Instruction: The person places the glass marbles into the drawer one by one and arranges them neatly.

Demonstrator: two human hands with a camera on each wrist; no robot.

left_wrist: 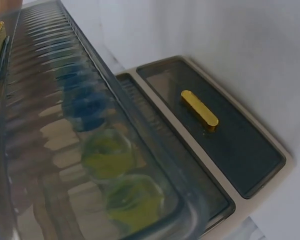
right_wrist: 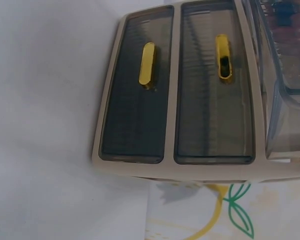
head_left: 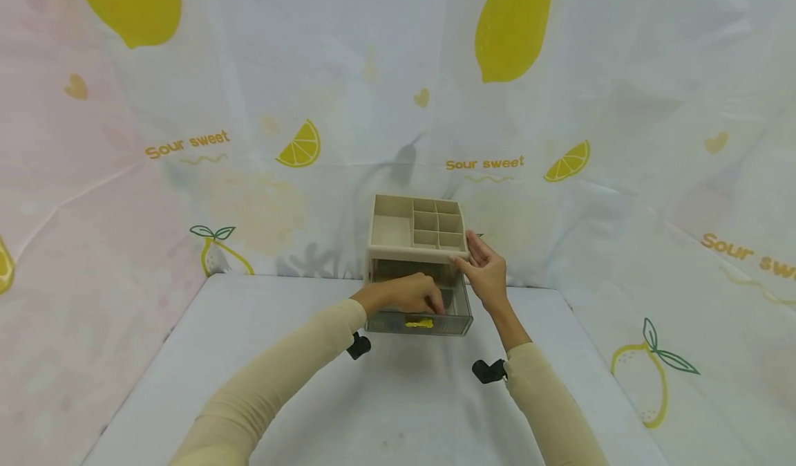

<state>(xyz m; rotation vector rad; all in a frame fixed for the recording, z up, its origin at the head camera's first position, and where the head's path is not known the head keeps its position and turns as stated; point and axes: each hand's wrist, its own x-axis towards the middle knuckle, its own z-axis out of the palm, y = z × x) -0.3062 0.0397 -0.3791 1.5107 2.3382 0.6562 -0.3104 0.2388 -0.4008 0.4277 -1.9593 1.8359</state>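
A beige drawer organizer (head_left: 392,252) stands on the white table, its smoky clear top drawer (head_left: 457,325) pulled out. My left hand (head_left: 410,293) reaches into this drawer, fingers bent down behind the front panel. The drawer hides the fingertips, so whether they hold anything cannot be seen. With my right hand (head_left: 488,272) I grip the organizer's upper right corner, thumb on the front edge and fingers along the side. Through the drawer wall in the left wrist view, a blue item (left_wrist: 85,107) and two round yellow-green items (left_wrist: 107,154) show blurred.
Below the open drawer are two closed dark drawers (right_wrist: 132,115) with gold handles (right_wrist: 147,64). Open compartments (head_left: 425,220) divide the organizer's top. Behind it hangs a lemon-print cloth (head_left: 373,106). White tabletop (head_left: 261,314) extends to both sides.
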